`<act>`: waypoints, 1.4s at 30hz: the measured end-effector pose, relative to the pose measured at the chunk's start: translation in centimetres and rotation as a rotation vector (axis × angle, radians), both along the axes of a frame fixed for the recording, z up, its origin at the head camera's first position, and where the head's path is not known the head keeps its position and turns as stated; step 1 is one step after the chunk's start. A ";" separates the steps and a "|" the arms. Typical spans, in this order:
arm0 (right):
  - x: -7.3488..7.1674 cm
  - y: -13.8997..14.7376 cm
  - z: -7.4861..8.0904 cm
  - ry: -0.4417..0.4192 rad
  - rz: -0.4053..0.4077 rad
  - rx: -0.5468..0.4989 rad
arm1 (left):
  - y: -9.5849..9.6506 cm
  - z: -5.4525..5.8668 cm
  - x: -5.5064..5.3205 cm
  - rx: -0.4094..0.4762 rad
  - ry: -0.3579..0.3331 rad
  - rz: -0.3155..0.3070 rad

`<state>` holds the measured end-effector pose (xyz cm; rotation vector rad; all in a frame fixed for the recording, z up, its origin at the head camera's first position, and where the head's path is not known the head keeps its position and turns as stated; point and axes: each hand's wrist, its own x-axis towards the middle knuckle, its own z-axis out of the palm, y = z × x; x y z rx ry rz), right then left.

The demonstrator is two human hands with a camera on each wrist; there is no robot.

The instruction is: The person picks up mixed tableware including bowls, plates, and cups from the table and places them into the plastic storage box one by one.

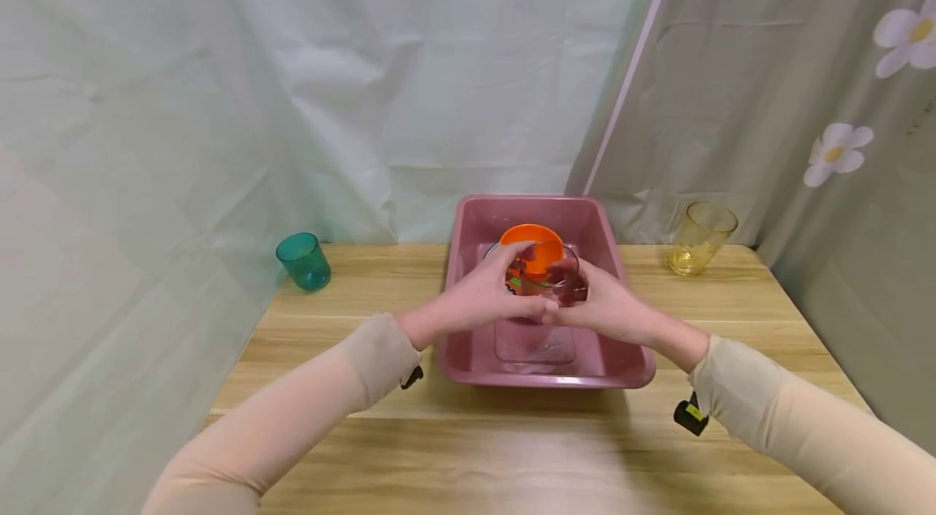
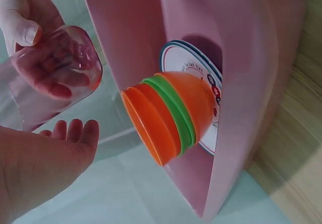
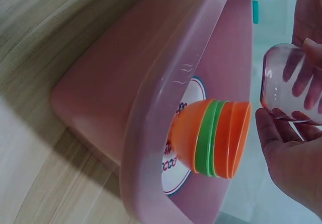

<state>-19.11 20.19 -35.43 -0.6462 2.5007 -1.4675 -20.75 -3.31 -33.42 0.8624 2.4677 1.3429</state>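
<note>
A clear pinkish glass [image 1: 539, 289] is held upright above the basin, its rim facing up. My left hand [image 1: 484, 293] curves round its left side, and my right hand [image 1: 613, 309] grips the right side. In the head view the thumbs meet at the near side. Fingers of the right hand show through the glass [image 2: 60, 65] in the left wrist view. Under it, a stack of orange and green bowls [image 3: 214, 138] stands on round white plates [image 2: 178, 58] with dark rims, inside the pink basin [image 1: 541, 379]. The plates are partly hidden by the bowls.
A teal glass [image 1: 304, 261] stands at the table's back left. Toward the back right there is a tall yellow glass [image 1: 700, 239]. Pale curtains [image 1: 439, 76] hang behind and beside the wooden table [image 1: 483, 458]. The basin's raised walls surround the bowls.
</note>
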 end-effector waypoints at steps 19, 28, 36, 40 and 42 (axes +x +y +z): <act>0.2 -0.5 -0.4 -0.008 0.043 0.005 | 0.4 -0.2 0.2 0.067 -0.061 -0.002; 0.7 0.0 -0.6 0.031 0.071 0.064 | 0.1 -0.4 0.2 0.013 -0.061 0.028; 1.6 1.0 -0.7 0.112 0.068 0.165 | -0.1 -0.9 0.0 0.004 -0.049 0.023; 2.2 1.5 -0.6 0.143 0.057 0.225 | -0.3 -1.1 -0.1 -0.012 -0.048 0.018; 2.6 1.8 -0.6 0.158 0.045 0.259 | -0.3 -1.2 -0.2 -0.016 -0.051 0.011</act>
